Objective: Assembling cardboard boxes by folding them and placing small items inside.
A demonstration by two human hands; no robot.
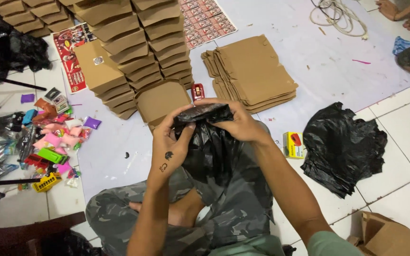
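At the centre of the frame the left hand (169, 142) and the right hand (243, 124) both pinch the top edge of a black plastic bag (209, 147) hanging over the lap, just below an open cardboard box (160, 100) and a small red toy car (197, 91).

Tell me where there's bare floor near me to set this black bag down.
Free: the pale sheet beyond the flat cardboard stack, and the strip of it left of your left hand, beside the toy pile. Bare tiles lie right of the black bag heap. Crowded: the folded boxes ahead and the toys at far left.
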